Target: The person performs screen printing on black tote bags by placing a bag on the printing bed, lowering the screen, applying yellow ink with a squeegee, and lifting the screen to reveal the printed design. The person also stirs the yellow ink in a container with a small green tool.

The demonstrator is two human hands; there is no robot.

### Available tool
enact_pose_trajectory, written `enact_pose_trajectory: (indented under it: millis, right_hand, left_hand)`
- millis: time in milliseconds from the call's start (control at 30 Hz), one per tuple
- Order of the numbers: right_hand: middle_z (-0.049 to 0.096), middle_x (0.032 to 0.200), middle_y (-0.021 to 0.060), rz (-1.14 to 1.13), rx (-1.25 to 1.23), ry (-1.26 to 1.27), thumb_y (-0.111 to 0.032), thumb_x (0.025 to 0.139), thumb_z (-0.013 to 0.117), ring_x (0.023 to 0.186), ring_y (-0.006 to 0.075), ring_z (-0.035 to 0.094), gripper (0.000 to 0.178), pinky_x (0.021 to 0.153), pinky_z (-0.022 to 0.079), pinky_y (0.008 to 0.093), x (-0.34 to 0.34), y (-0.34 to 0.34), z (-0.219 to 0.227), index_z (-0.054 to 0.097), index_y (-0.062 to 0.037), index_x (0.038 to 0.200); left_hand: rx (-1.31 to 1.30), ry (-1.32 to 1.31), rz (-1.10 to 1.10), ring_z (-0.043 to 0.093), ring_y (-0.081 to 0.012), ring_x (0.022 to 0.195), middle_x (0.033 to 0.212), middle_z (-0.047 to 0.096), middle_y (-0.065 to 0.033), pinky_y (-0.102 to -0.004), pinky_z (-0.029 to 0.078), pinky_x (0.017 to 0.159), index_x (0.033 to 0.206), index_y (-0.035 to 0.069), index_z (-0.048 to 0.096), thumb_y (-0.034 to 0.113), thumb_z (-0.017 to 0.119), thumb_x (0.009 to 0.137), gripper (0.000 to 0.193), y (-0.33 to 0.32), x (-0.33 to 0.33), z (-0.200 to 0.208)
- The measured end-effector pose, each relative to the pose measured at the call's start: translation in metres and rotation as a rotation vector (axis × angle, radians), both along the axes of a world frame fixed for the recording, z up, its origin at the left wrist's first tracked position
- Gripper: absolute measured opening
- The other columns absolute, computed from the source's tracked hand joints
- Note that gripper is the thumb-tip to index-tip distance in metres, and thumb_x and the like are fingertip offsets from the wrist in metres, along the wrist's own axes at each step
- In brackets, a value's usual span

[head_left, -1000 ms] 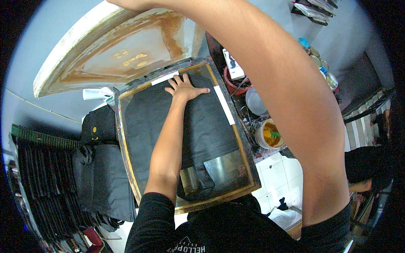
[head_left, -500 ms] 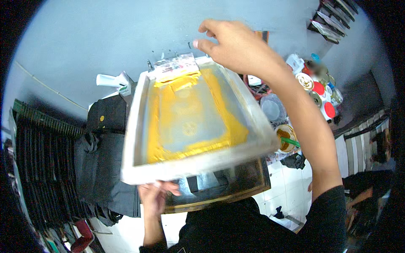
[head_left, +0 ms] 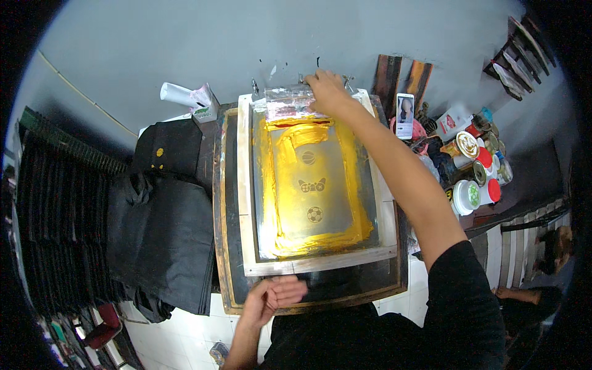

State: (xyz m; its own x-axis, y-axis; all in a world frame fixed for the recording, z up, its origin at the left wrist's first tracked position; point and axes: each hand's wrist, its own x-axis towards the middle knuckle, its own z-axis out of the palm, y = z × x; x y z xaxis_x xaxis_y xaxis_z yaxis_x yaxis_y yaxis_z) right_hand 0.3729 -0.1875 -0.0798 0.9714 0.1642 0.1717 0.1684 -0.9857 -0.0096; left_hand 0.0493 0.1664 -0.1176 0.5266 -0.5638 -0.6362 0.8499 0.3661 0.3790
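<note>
A screen-printing frame [head_left: 381,242] with a whitish rim lies on a dark wood-edged board [head_left: 370,277]. Thick yellow ink [head_left: 308,243] borders its mesh, where a basketball, a game controller and a soccer ball show in a column. At the far end rests a paint-stained squeegee [head_left: 287,102], with yellow along its lower edge. My right hand [head_left: 328,91] reaches over the mesh and has its fingers curled over the squeegee's right end; its fingertips are partly hidden. Below the frame's near edge, my left hand [head_left: 274,297] hovers with fingers stretched out, holding nothing.
Black fabric bags [head_left: 163,234] lie stacked at left, beside a rack of dark pieces [head_left: 65,216]. A phone [head_left: 404,116], paint tubs [head_left: 462,197] and jars crowd the right. Two stained boards [head_left: 387,80] lean on the wall. Another person's arm [head_left: 521,296] shows at far right.
The printing frame, tilted up before, now lies down on the board. My right hand has come down from the air onto the squeegee. My left hand is now apart from the frame's near edge.
</note>
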Motion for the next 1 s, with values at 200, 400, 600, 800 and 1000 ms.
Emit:
enact_pose_trajectory:
  millis: [200, 400, 600, 800, 1000]
  right_hand:
    - [0.069, 0.115, 0.0196, 0.080, 0.166, 0.010, -0.031, 0.085, 0.077, 0.107, 0.0384, 0.067, 0.052, 0.090, 0.053, 0.0485, -0.041, 0.009, 0.012, 0.062, -0.0039, 0.126]
    - [0.072, 0.104, 0.0176, 0.040, 0.167, -0.034, -0.032, 0.087, 0.075, 0.095, 0.0373, 0.071, 0.043, 0.085, 0.054, 0.0497, -0.056, 0.018, 0.003, 0.063, -0.0041, 0.117]
    - [0.070, 0.097, 0.0155, 0.042, 0.144, -0.051, -0.034, 0.086, 0.075, 0.094, 0.0369, 0.068, 0.037, 0.079, 0.053, 0.0499, -0.077, 0.021, -0.009, 0.058, -0.0055, 0.101]
    - [0.068, 0.094, 0.0142, 0.082, 0.137, -0.093, -0.033, 0.087, 0.074, 0.093, 0.0358, 0.067, 0.033, 0.077, 0.052, 0.0498, -0.117, 0.027, -0.012, 0.057, -0.0063, 0.099]
    - [0.069, 0.099, 0.0124, 0.055, 0.131, -0.032, -0.035, 0.087, 0.074, 0.096, 0.0326, 0.068, 0.034, 0.082, 0.055, 0.0461, -0.163, 0.042, -0.008, 0.062, -0.0078, 0.103]
  left_hand:
    - [0.746, -1.280, -0.175, 0.072, -0.0211, 0.096, 0.100, 0.076, -0.0133, -0.0365, 0.056, 0.088, 0.122, 0.002, 0.069, 0.022, 0.065, 0.100, 0.030, -0.032, 0.120, 0.043]
    - [1.202, -2.001, -0.119, 0.068, -0.0368, 0.109, 0.116, 0.070, -0.0237, -0.0437, 0.051, 0.095, 0.124, 0.003, 0.069, 0.022, 0.078, 0.086, 0.044, -0.112, 0.305, 0.055]
    - [1.095, -1.671, -0.366, 0.071, -0.0369, 0.086, 0.093, 0.073, -0.0245, -0.0440, 0.054, 0.082, 0.113, -0.001, 0.074, 0.027, 0.083, 0.081, 0.043, -0.110, 0.308, 0.045]
    - [1.056, -1.787, -0.285, 0.070, -0.0385, 0.090, 0.097, 0.072, -0.0267, -0.0437, 0.052, 0.084, 0.112, -0.002, 0.073, 0.024, 0.082, 0.081, 0.041, -0.104, 0.271, 0.038]
    - [1.049, -1.881, -0.227, 0.066, -0.0405, 0.095, 0.096, 0.071, -0.0248, -0.0454, 0.047, 0.094, 0.104, -0.004, 0.073, 0.016, 0.079, 0.081, 0.031, -0.091, 0.222, 0.032]
